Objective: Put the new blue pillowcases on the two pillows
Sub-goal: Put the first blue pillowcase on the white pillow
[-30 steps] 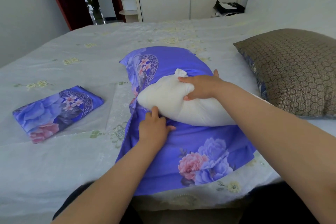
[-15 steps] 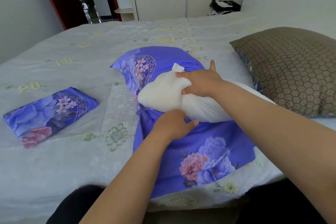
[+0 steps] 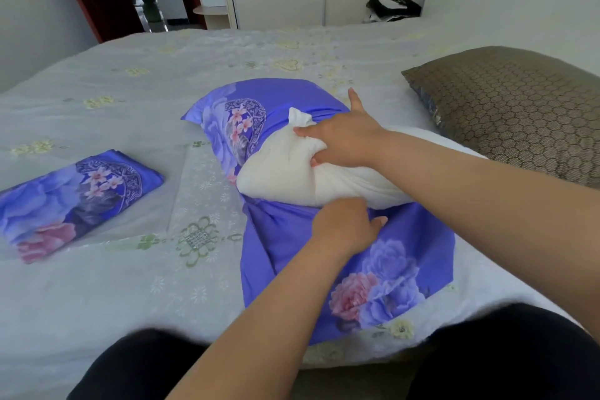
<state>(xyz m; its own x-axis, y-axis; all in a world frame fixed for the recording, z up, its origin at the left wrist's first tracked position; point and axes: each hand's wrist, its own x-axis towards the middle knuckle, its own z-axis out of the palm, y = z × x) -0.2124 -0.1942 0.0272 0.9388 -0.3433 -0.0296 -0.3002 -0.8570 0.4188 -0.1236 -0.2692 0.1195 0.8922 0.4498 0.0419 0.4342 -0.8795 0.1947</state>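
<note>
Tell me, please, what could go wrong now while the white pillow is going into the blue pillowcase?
The right hand bunches the white pillow, so it may go in crumpled and sit lumpy. The left hand holds the blue pillowcase at one spot only; the opening could slip or twist.

Pillow (image 3: 282, 172) atop pillowcase (image 3: 292, 243), folded pillowcase (image 3: 74, 198) left
</note>
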